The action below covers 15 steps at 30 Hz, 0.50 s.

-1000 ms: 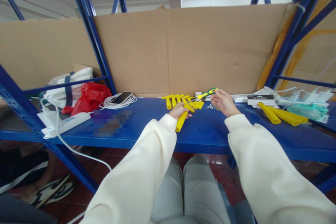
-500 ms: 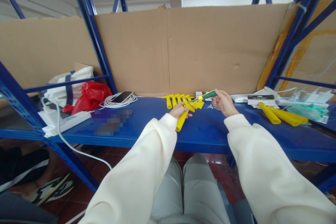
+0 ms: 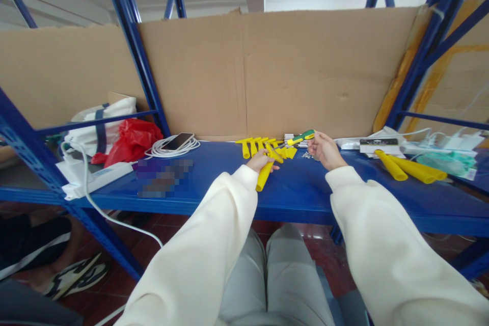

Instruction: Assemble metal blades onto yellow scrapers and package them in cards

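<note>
At the bottom edge, the person's grey trousers (image 3: 294,275) and cream long sleeves (image 3: 206,244) are cut off by the frame. Above the front of the blue metal shelf (image 3: 214,178), the left hand (image 3: 259,161) is closed round a yellow tubular piece with a crosswise upper part (image 3: 263,178); the fingers cover its middle, so how the parts join there cannot be made out. The right hand (image 3: 325,151) grips the end of a screwdriver with a green and yellow handle (image 3: 301,137), which points toward the held piece; its thin shaft is hard to follow, and whether its tip touches anything cannot be told. Beneath the right hand, small silvery bits (image 3: 306,155) lie scattered on the shelf, too tiny to identify and partly covered by the fingers. Just beyond the left hand stands a row of similar yellow pieces (image 3: 246,151), its right part overlapped by the held one. Behind the screwdriver, a small white and dark stack (image 3: 289,136) is partly hidden. A tall brown cardboard sheet (image 3: 305,71) closes off the back.
</note>
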Each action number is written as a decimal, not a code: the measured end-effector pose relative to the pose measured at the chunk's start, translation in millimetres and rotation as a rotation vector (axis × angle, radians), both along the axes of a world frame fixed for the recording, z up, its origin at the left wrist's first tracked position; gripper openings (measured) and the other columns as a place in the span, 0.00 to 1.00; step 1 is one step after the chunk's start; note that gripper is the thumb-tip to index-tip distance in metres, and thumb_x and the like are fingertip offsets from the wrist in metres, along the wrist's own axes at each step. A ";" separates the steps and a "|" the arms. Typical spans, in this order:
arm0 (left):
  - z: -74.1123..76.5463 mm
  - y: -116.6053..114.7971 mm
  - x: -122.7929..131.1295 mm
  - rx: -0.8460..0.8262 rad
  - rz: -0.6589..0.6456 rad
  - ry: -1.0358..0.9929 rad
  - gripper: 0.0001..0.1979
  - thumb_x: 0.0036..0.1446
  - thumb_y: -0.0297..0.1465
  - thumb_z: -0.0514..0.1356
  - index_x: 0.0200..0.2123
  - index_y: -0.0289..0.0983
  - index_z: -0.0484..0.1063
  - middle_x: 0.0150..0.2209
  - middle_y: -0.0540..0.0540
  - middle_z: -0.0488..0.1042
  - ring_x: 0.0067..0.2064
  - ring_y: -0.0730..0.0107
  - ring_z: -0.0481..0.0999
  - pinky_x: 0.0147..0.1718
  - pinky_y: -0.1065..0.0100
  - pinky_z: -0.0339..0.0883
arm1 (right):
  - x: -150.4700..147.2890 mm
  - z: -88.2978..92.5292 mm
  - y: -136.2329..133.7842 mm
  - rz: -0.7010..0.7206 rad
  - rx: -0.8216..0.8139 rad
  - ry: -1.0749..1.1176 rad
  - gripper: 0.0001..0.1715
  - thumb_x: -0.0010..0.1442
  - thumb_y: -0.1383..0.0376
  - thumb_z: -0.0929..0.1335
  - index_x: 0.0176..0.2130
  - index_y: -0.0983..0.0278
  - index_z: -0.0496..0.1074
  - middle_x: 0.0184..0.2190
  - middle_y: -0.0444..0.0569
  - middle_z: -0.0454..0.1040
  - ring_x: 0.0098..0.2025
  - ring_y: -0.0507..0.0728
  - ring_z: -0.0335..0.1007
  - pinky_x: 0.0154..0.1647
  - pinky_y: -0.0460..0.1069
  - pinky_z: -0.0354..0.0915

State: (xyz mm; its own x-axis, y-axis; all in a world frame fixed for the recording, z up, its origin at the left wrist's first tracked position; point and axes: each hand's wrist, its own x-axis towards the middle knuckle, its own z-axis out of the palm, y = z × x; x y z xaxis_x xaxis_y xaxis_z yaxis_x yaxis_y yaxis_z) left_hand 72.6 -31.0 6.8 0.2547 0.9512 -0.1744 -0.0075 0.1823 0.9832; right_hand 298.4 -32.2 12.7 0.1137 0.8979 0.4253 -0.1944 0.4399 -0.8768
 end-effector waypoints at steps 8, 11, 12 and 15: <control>-3.1 4.7 -1.7 0.003 -0.025 -0.020 0.30 0.60 0.18 0.57 0.63 0.40 0.58 0.57 0.35 0.74 0.37 0.66 0.84 0.18 0.78 0.67 | -0.9 0.1 3.1 -0.070 0.010 0.068 0.28 0.48 0.48 0.80 0.30 0.60 0.64 0.17 0.37 0.66 0.16 0.47 0.58 0.14 0.43 0.54; -4.5 6.1 -2.3 0.012 -0.032 -0.033 0.30 0.60 0.18 0.59 0.63 0.40 0.60 0.57 0.36 0.74 0.35 0.66 0.84 0.18 0.78 0.67 | -1.1 0.2 2.9 -0.066 0.003 0.085 0.28 0.47 0.49 0.80 0.30 0.59 0.64 0.15 0.35 0.64 0.14 0.47 0.56 0.13 0.43 0.53; -4.6 6.2 -2.3 0.013 -0.031 -0.034 0.29 0.60 0.18 0.59 0.63 0.40 0.60 0.56 0.36 0.75 0.35 0.66 0.84 0.18 0.77 0.66 | -1.3 0.4 2.5 -0.065 0.000 0.090 0.28 0.46 0.49 0.80 0.30 0.59 0.64 0.14 0.35 0.63 0.14 0.47 0.55 0.13 0.43 0.53; -4.6 5.9 -2.0 0.010 -0.026 -0.037 0.31 0.59 0.19 0.61 0.63 0.40 0.60 0.56 0.35 0.75 0.35 0.64 0.85 0.18 0.77 0.67 | -1.8 1.5 0.8 -0.069 0.001 0.081 0.27 0.47 0.50 0.80 0.31 0.59 0.65 0.12 0.35 0.61 0.13 0.48 0.54 0.13 0.43 0.52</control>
State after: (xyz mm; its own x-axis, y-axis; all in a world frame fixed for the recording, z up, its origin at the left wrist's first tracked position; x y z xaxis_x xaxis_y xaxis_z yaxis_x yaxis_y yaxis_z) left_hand 70.6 -25.1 2.1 0.2858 0.9457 -0.1550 -0.0390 0.1731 0.9841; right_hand 296.6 -31.4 14.2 0.2089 0.8866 0.4128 -0.2336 0.4551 -0.8593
